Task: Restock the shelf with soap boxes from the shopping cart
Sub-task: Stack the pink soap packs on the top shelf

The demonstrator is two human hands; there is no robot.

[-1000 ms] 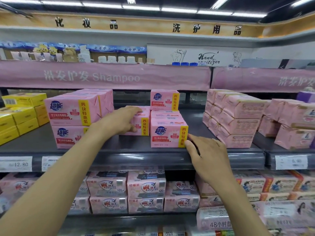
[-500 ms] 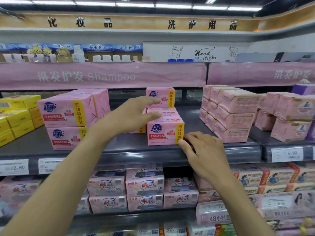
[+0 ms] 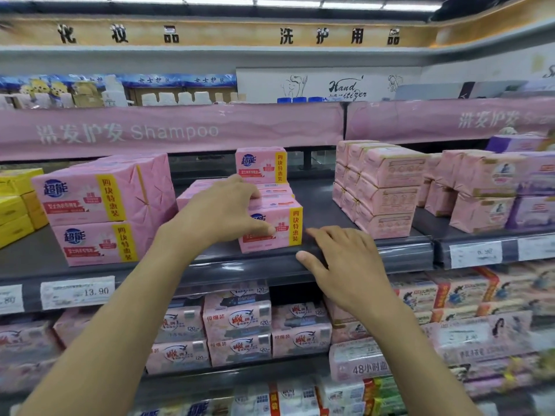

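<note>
The front soap box (image 3: 277, 228), pink with a yellow strip down its right side, stands at the front of the grey shelf (image 3: 322, 205), and the left hand (image 3: 220, 213) grips it: the fingers curl over its top edge and the thumb presses on its printed face. The right hand (image 3: 345, 265) is well apart from the left, just right of that box and not touching it; its fingers lie straight and loosely spread on the shelf's front lip, with the thumb on the lip's outer face, and it holds nothing. Behind the gripped box more boxes of the same kind run back in a row (image 3: 276, 192), and one further box (image 3: 261, 165) sits on top at the rear. Another pink box (image 3: 192, 195) is half hidden behind the left hand. To the left a two-high stack of the same soap (image 3: 90, 211) stands near the shelf front, with yellow boxes (image 3: 15, 205) beyond it. To the right are paler pink wrapped packs (image 3: 387, 190), stacked three high. A price tag (image 3: 78, 292) reading 13.90 sits on the shelf rail, a pink Shampoo banner (image 3: 150, 130) hangs above, and the lower shelf holds other pink soap packs (image 3: 237, 322).
</note>
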